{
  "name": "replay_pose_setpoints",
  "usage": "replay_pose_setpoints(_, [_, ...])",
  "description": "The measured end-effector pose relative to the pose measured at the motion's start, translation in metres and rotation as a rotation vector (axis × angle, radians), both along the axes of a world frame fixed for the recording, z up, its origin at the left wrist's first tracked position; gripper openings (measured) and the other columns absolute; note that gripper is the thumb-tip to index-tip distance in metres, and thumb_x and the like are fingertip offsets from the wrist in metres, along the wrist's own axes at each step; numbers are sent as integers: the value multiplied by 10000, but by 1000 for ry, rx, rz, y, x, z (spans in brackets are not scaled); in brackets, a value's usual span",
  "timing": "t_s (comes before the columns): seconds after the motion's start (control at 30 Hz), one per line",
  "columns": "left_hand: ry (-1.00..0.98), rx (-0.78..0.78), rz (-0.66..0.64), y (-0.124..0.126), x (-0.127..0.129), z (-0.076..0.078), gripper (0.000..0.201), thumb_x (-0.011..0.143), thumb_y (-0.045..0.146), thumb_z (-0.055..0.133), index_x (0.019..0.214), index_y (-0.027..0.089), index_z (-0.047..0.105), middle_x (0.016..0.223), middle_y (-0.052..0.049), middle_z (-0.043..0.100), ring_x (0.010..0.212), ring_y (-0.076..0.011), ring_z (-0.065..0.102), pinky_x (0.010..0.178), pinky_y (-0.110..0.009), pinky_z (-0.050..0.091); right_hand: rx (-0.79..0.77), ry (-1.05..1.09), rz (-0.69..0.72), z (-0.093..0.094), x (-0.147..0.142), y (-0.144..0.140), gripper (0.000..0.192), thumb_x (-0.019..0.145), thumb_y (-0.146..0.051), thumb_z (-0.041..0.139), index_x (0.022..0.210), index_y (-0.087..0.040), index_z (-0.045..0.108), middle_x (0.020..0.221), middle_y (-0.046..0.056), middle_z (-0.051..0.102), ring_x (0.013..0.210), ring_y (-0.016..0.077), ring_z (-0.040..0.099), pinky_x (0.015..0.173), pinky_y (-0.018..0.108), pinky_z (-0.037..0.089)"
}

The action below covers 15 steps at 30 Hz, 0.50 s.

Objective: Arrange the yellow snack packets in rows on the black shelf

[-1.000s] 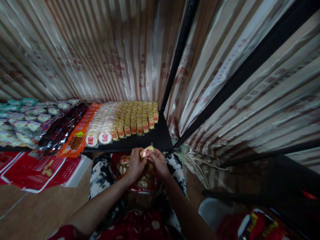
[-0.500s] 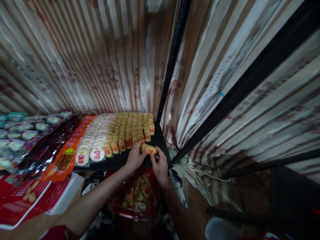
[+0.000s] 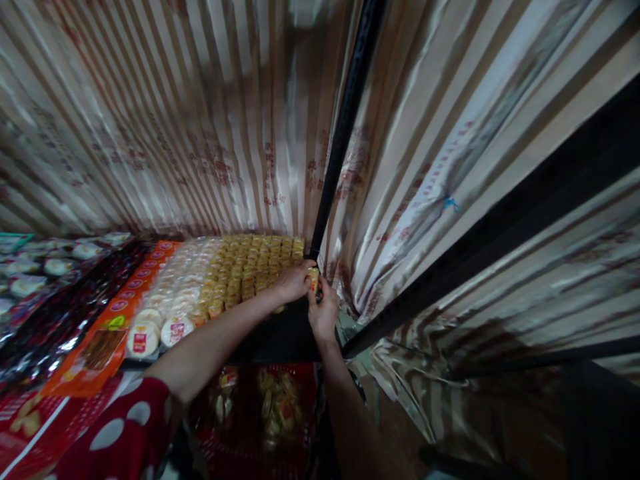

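Where the black shelf [image 3: 280, 337] meets its back right corner, both hands work at a single small wrapped cake [image 3: 313, 277]. Left hand [image 3: 293, 281] reaches in from the left over the rows, fingers curled about the cake's left side; right hand [image 3: 324, 313] comes up from below, thumb and forefinger pinched on the same piece. The cake is yellow with a red label and sits at the right end of the yellow cakes [image 3: 255, 267], just beside the black upright post [image 3: 345, 127]; whether it already rests on the shelf cannot be told, since the fingers cover its base. Shelf contents, right to left: yellow cakes in tight rows; round white cakes [image 3: 173, 303] in clear wrappers with red labels; a line of orange packets [image 3: 107, 327]; dark glossy packets [image 3: 60, 313]; pale green-edged packets [image 3: 45, 263] at the far left. A bare strip of shelf lies in front of the yellow rows. Striped satin curtain [image 3: 175, 120], beige and brown with faint red print, hangs behind the shelf and along the right, crossed by a slanting black bar [image 3: 500, 240]. Below the shelf edge sits a red basket [image 3: 265, 413] holding more wrapped cakes. A red sleeve with white dots [image 3: 115, 433] covers the left upper arm. Lighting is dim; fine print is unreadable.
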<state>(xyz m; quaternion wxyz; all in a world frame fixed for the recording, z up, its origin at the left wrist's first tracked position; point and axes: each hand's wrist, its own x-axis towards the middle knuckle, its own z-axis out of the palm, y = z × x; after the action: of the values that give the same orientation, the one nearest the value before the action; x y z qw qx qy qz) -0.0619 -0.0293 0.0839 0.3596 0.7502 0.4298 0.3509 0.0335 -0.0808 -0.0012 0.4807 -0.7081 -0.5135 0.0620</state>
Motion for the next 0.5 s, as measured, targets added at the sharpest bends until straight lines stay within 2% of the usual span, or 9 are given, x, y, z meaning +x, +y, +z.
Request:
replay_pose_setpoints(0.13, [3,76,-34,18,0,-8,331,663,-17,562,868,223,663,983,-41,642,960,-199,598,938,-317,412,-49,9,-10,-8,2,18,457,826,-356,430,1216,-141,533,1047,145,581,988,262,502,888,415,382])
replay_pose_setpoints(0.27, [61,186,-28,28,-9,-17,352,692,-15,531,929,215,654,1041,-49,633,984,-206,590,937,-340,421,-46,31,-14,-19,-1,30,439,817,-340,433,1198,-157,549,1027,127,582,969,257,503,886,413,380])
replay_pose_setpoints(0.4, [195,250,-1,26,-20,-21,324,745,15,474,949,194,651,1045,-67,620,984,-206,571,927,-326,419,-42,40,22,-30,-6,37,427,800,-302,454,1190,-161,558,993,116,595,942,247,517,881,394,393])
replay_pose_setpoints(0.5, [321,302,-23,14,-30,-20,279,756,54,476,937,181,647,1080,-92,595,1076,-235,509,969,-354,388,-76,23,49,-35,-7,40,452,792,-272,456,1214,-133,538,1035,139,599,970,258,523,898,403,391])
